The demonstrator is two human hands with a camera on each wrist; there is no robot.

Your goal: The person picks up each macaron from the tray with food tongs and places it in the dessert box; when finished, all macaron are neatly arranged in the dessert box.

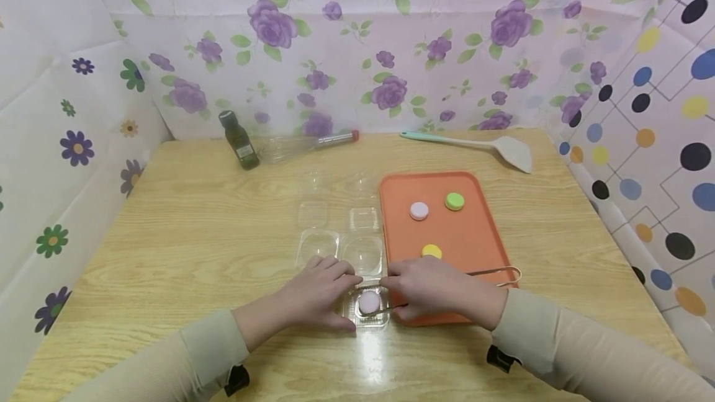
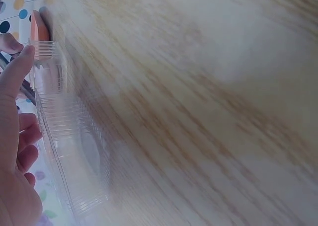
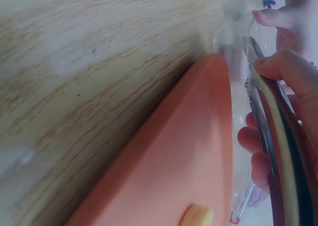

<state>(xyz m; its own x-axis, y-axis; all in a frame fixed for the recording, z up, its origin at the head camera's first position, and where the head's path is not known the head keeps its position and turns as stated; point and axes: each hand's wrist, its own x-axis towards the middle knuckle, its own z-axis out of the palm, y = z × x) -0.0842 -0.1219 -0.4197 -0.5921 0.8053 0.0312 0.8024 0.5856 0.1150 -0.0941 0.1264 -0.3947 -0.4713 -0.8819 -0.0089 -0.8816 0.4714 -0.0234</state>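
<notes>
My right hand [image 1: 430, 284] grips metal tongs [image 3: 271, 107] over the near left part of the orange tray [image 1: 466, 228]. The tongs' tips reach either side of a pale pink macaron [image 1: 369, 302], which sits in a compartment of a clear plastic box [image 1: 382, 320]. My left hand [image 1: 315, 293] holds that box from its left side, thumb at the near edge and index finger toward the far side. In the left wrist view the thumb lies along the box's rim. On the tray are a pink macaron [image 1: 419, 211], a green macaron [image 1: 454, 201] and a yellow macaron [image 1: 431, 252], partly hidden by the right hand.
More clear plastic containers [image 1: 363, 254] stand in rows beyond the left hand, beside the tray. Along the back of the table lie a dark bottle [image 1: 239, 141], a whisk [image 1: 313, 143] and a spatula [image 1: 511, 151]. Patterned cloth walls [image 1: 335, 48] enclose the table.
</notes>
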